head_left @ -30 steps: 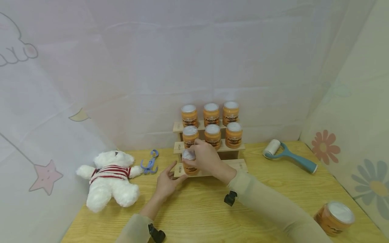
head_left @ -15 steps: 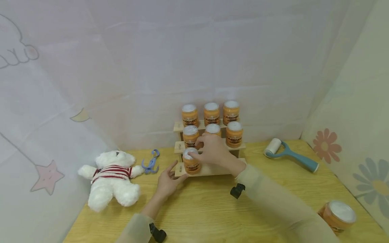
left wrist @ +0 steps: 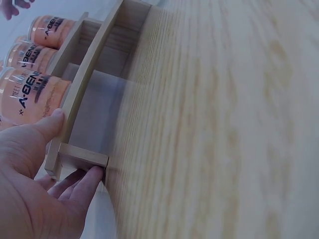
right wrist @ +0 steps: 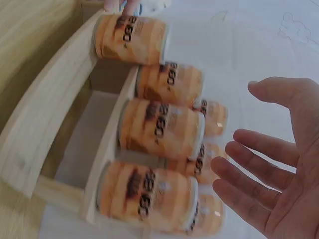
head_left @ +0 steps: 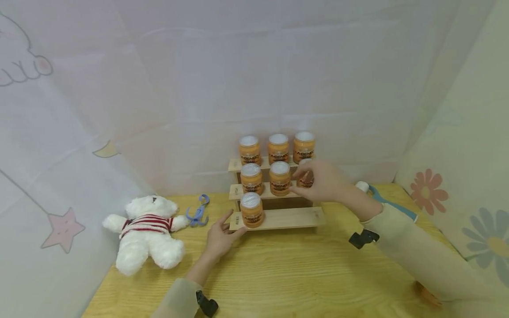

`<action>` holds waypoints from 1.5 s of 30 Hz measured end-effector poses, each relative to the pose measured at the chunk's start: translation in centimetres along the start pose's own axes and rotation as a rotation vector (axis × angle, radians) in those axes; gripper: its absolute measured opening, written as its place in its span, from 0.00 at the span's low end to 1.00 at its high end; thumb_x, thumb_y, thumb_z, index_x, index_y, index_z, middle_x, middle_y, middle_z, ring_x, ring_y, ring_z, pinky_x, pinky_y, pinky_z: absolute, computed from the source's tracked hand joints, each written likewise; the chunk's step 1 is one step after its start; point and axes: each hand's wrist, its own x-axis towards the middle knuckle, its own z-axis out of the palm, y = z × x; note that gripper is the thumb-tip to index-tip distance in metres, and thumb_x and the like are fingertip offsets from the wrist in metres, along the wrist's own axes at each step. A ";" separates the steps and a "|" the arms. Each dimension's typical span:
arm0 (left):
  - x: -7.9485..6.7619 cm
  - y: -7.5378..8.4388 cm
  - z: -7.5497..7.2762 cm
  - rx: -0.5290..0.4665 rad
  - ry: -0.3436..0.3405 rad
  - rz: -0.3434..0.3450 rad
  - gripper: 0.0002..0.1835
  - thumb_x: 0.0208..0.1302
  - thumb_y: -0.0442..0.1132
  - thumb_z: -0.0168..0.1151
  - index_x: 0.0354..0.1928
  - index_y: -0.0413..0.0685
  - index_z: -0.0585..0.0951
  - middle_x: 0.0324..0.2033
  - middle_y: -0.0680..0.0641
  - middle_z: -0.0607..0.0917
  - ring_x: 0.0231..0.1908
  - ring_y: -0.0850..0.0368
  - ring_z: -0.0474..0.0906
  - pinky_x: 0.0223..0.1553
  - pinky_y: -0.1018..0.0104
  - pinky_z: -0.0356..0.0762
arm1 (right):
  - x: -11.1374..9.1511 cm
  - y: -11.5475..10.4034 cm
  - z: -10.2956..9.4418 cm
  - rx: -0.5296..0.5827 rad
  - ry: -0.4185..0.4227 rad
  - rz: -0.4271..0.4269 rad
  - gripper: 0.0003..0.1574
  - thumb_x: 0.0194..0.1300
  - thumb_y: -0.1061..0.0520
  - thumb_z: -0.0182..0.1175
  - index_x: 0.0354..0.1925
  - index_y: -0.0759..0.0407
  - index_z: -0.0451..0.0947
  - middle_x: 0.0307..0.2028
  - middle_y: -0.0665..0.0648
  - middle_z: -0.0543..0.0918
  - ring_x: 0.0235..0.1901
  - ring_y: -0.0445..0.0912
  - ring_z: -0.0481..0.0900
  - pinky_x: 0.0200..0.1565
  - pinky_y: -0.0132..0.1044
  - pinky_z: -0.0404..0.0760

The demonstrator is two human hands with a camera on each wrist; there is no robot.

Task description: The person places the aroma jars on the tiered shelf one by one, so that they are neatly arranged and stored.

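A stepped wooden stand (head_left: pixel 294 218) holds orange cans with silver lids on three tiers. One can (head_left: pixel 252 212) sits at the left end of the lowest tier. My left hand (head_left: pixel 218 238) grips that tier's left end; in the left wrist view, the thumb lies at the board's front edge and the fingers (left wrist: pixel 87 186) reach round the end support. Over the right side of the middle tier, my right hand (head_left: pixel 328 182) partly covers a can (head_left: pixel 305 180). The right wrist view shows that hand with spread, relaxed fingers, apart from the cans and holding nothing.
Left of the stand lie a white teddy bear (head_left: pixel 149 234) in a striped top and a blue hook (head_left: pixel 197 212). A blue-handled roller (head_left: pixel 401 210) lies at right, partly behind my arm. My right sleeve mostly hides another orange can (head_left: pixel 427 295) near the front right.
My right hand has let go of the can on the lowest tier and moved right and up, away from it. The left hand keeps its place at the stand's end.
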 end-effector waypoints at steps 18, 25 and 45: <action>-0.2 0.3 -0.1 -0.007 0.000 0.007 0.48 0.64 0.49 0.79 0.82 0.51 0.65 0.72 0.25 0.73 0.62 0.31 0.83 0.59 0.47 0.87 | -8.6 7.1 -7.6 0.119 -0.150 -0.221 0.28 0.61 0.58 0.80 0.58 0.45 0.86 0.52 0.45 0.89 0.48 0.36 0.87 0.43 0.35 0.90; -0.2 0.4 0.1 -0.005 0.005 -0.007 0.49 0.64 0.50 0.80 0.82 0.53 0.65 0.73 0.26 0.72 0.62 0.33 0.84 0.59 0.47 0.87 | -13.1 9.3 -8.6 0.120 -0.222 -0.228 0.37 0.58 0.59 0.81 0.64 0.43 0.82 0.57 0.38 0.86 0.53 0.32 0.85 0.47 0.33 0.88; -0.2 0.1 -0.2 -0.020 -0.004 0.000 0.48 0.64 0.50 0.80 0.82 0.55 0.66 0.71 0.25 0.74 0.58 0.36 0.87 0.56 0.49 0.89 | -23.9 15.4 -9.0 0.192 -0.576 0.246 0.37 0.71 0.54 0.72 0.74 0.44 0.73 0.64 0.46 0.82 0.50 0.36 0.83 0.38 0.54 0.86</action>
